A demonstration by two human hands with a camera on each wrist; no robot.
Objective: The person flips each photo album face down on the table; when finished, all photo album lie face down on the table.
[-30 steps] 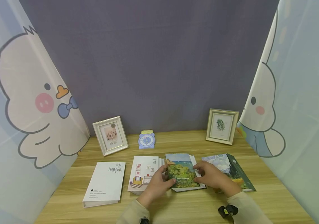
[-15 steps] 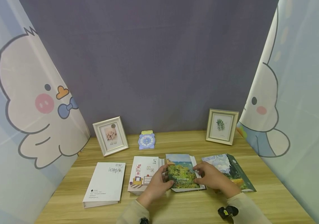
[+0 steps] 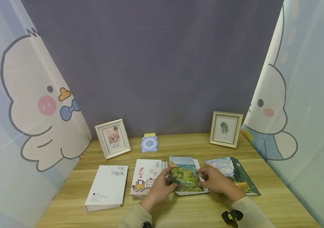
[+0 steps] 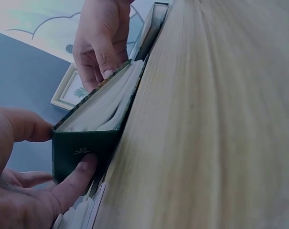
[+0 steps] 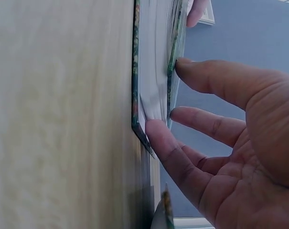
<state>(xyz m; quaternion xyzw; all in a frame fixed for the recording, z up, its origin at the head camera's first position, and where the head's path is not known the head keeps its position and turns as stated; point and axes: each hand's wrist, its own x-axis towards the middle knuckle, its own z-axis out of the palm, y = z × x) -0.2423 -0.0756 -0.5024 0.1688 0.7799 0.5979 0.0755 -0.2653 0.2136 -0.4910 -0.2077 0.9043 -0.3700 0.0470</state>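
A photo album with a painted seaside-and-bushes cover lies on the table between both hands. My left hand grips its left side; in the left wrist view the thumb touches the cover's edge and a finger presses the dark green spine. At the other side my right hand holds the open edge, thumb on the cover and a finger at the page block. Beside the left hand is a white album with a drawn room on it. A landscape-covered album lies beyond the right hand.
Another white album lies at the left of the wooden table. Along the back stand a picture frame with flowers, a blue clock-shaped item and a frame with a green leaf. Printed curtains flank the sides.
Both hands stay on the album in nearly the same pose. The head view has shifted very slightly.
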